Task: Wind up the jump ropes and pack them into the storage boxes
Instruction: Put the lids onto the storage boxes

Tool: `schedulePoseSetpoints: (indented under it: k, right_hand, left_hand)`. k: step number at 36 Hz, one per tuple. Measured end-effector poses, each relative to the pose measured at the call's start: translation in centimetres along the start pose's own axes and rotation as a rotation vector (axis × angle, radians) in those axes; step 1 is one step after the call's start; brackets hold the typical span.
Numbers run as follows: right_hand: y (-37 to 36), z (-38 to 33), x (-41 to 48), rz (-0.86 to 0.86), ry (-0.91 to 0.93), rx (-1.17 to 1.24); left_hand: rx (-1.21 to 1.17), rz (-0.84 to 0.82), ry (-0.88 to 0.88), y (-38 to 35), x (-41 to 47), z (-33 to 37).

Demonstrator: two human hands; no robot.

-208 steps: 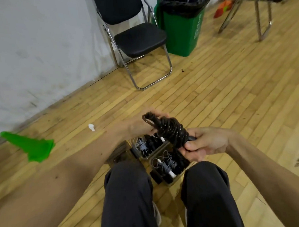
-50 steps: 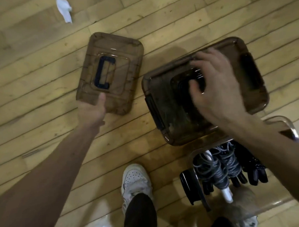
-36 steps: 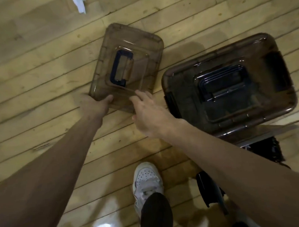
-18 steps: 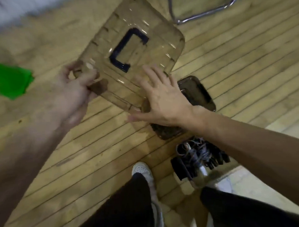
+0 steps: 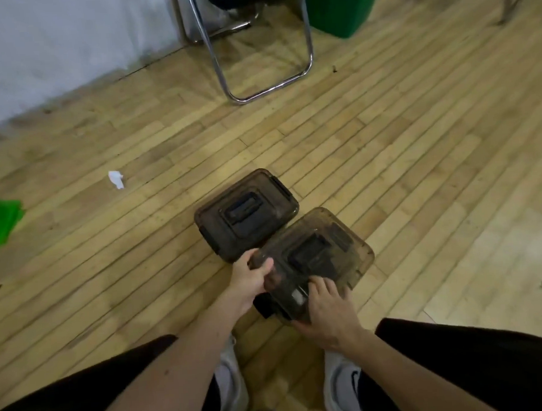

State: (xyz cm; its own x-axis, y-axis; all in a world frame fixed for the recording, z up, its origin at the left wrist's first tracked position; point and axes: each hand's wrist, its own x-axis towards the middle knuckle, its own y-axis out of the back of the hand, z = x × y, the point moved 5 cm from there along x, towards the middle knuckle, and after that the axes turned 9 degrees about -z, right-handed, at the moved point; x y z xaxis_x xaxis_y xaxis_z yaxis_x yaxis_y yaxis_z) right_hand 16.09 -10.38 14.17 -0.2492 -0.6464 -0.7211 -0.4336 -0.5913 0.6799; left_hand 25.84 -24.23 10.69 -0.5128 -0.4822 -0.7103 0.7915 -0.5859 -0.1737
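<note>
Beyond held lid (image 5: 327,234): closed box (image 5: 246,212), chair (image 5: 268,90), green bin (image 5: 339,9).

The closed storage box (image 5: 247,214) is sitting just beside the far-left edge of the nearer lid (image 5: 324,252), blocking that side. Bare floorboards (image 5: 433,182) are lying open to its right. A folding chair frame (image 5: 267,81) and green bin (image 5: 339,9) are standing well beyond; white shoes (image 5: 342,385) are crowding the near side.

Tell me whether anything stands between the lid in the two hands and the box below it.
Nothing visible does. The lid, held by the left hand and the right hand, lies over the near box. The closed box stands beside it, not in the way. Whether the lid is seated I cannot tell.
</note>
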Motion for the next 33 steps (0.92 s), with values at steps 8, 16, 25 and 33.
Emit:
schedulePoseSetpoints:
  k: [8, 16, 25, 33]
  right_hand:
    - [-4.8, 1.0, 4.5, -0.118, -0.03, -0.053]
    - [-5.6, 1.7, 8.7, -0.127, 0.056, 0.087]
    - [3.1, 12.0, 14.2, 0.291, -0.225, 0.267]
    - [1.8, 16.8, 17.2, 0.118, -0.314, 0.679]
  left_hand:
    - [0.549, 0.198, 0.064, 0.8, 4.7, -5.1]
    - [0.733, 0.321, 0.051, 1.6, 7.0, -6.6]
    - [0.365, 0.316, 0.229, 3.2, 6.4, -10.7]
    - [0.162, 0.271, 0.241, 2.7, 7.0, -12.3]
